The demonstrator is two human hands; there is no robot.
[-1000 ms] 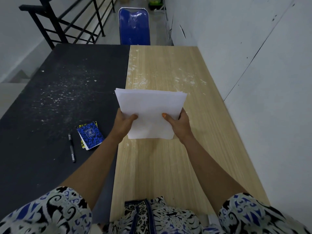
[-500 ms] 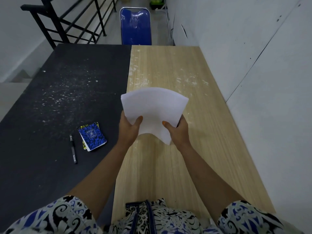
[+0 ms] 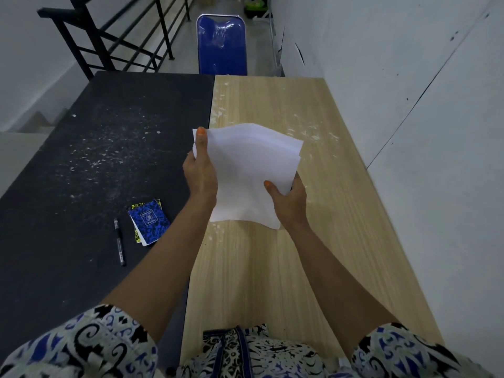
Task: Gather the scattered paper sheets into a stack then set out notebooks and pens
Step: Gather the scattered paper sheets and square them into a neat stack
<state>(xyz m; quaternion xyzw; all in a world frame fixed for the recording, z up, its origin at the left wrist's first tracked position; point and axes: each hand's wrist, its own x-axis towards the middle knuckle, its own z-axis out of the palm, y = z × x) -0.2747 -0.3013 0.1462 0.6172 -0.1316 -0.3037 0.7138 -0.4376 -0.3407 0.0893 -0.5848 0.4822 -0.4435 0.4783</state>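
One paper stack [image 3: 246, 175], two hands [image 3: 200, 174] [image 3: 287, 201], seemingly two notebooks [image 3: 149, 221], one pen [image 3: 119, 241], two tabletops [image 3: 327, 214] [image 3: 68, 173], one chair [image 3: 222, 45].

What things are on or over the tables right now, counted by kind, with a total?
Paper stack, held in both hands over the wooden table: 1
Notebooks, blue one lying on a yellow one, on the black table: 2
Black pen, beside the notebooks: 1
Total: 4

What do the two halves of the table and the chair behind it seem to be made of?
Right half: pale wood or wood-look laminate, with straight grain lines. Left half: matte black board, scuffed with white flecks; material unclear. Chair: glossy blue back, probably vinyl or plastic, on a metal frame.
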